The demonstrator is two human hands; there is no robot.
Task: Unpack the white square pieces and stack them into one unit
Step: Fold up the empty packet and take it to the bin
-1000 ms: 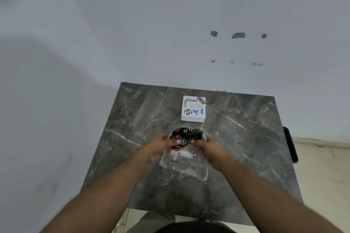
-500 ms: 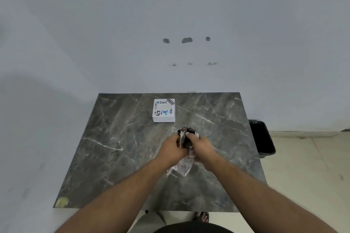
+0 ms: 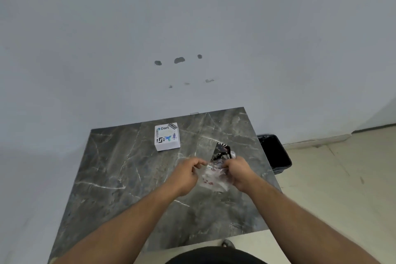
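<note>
Both hands, left hand (image 3: 188, 172) and right hand (image 3: 240, 170), pinch the clear plastic bag (image 3: 214, 178) with closed fingers; tugging hard could fling its black-printed piece (image 3: 221, 152) off the table (image 3: 128, 178).

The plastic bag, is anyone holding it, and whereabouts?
Both hands hold the clear plastic bag: the left hand pinches its left edge, the right hand grips its right side, near the black piece sticking out.

Bare plain room: patched white wall (image 3: 177, 60), marble-look table (image 3: 120, 178), black bin (image 3: 276, 152).
</note>
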